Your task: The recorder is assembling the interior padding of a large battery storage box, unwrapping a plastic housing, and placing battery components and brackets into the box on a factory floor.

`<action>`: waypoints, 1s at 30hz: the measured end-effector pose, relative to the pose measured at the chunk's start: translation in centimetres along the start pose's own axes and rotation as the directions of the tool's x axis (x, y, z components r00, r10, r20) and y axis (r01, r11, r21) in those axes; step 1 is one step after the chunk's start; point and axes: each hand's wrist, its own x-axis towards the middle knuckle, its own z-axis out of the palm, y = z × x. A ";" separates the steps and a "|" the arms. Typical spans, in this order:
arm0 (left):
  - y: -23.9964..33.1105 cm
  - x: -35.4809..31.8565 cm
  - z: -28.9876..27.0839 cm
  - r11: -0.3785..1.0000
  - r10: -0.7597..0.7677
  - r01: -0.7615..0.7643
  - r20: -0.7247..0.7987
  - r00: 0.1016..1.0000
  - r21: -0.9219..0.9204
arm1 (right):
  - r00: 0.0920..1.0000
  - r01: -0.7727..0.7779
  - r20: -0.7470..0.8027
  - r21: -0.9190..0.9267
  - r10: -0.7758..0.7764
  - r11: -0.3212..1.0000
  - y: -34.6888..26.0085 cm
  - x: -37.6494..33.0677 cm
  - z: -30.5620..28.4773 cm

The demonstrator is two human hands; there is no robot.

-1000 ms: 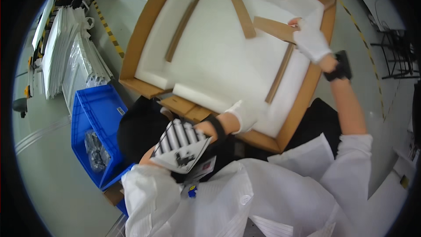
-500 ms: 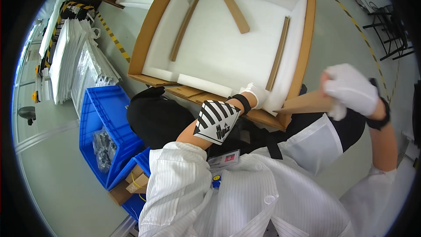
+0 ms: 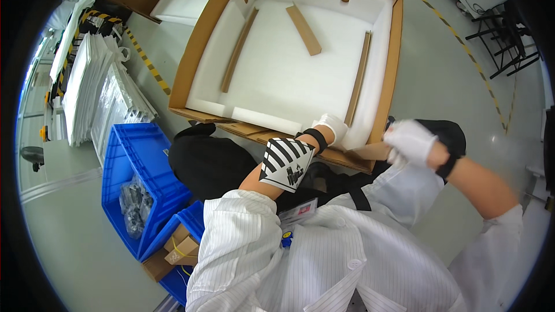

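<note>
My left hand (image 3: 330, 126), in a white glove, rests at the near wall of a large open cardboard box (image 3: 394, 52); its fingers are mostly hidden. A diamond-shaped label (image 3: 287, 164) with black stripes lies on my left forearm. At the box's near right corner, my gloved right hand (image 3: 411, 141) is closed on the end of a flat tan strip (image 3: 372, 151), which runs to the box edge. Motion blurs this hand a little. I cannot tell whether the strip is tape or cardboard. White foam (image 3: 277, 75) lines the box.
Inside the box lie a left cardboard strip (image 3: 240, 52), a middle one (image 3: 303, 30) and a right one (image 3: 359, 78). Blue bins (image 3: 159, 150) stand at the left, one holding bagged parts (image 3: 136, 205). Wrapped white panels (image 3: 87, 86) lean behind them. A black rack (image 3: 503, 43) stands far right.
My right hand has moved left toward the box corner, and less of the tan strip shows between hand and box. My left hand stays nearly in place.
</note>
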 end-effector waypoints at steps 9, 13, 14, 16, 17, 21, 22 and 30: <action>-10.4 -8.2 -2.2 0.927 -0.074 0.105 0.098 0.992 -0.360 | 0.903 0.201 -0.149 -0.681 -0.402 0.704 -4.2 0.7 8.5; -18.4 -16.3 -0.6 0.809 -0.422 0.358 -0.037 0.906 -0.466 | 0.899 0.205 -0.182 -0.629 -0.398 0.750 -1.5 3.6 11.0; -20.6 -18.0 0.4 0.801 -0.485 0.413 -0.064 0.872 -0.434 | 0.960 0.156 -0.096 -0.592 -0.261 0.791 -0.9 4.5 11.2; -21.1 -22.2 -0.2 0.823 -0.346 0.418 0.245 0.906 -0.384 | 0.956 0.197 -0.064 -0.580 -0.286 0.790 -1.4 5.0 11.2; -21.5 -22.6 0.8 0.885 -0.356 0.404 0.223 0.907 -0.233 | 0.968 0.184 -0.037 -0.568 -0.248 0.802 -1.6 4.9 10.6; -21.1 -22.3 3.1 0.837 -0.527 0.546 0.315 0.790 0.031 | 0.955 0.208 -0.051 -0.589 -0.292 0.781 0.3 5.9 11.2; -22.0 -21.7 5.9 0.809 -0.577 0.586 0.236 0.782 0.036 | 0.955 0.217 -0.027 -0.610 -0.294 0.762 -0.1 5.8 11.0; -13.2 -16.4 2.2 0.892 -0.438 0.445 0.087 0.895 -0.083 | 0.886 -0.075 -0.278 -0.875 -0.370 0.477 5.1 7.3 -2.4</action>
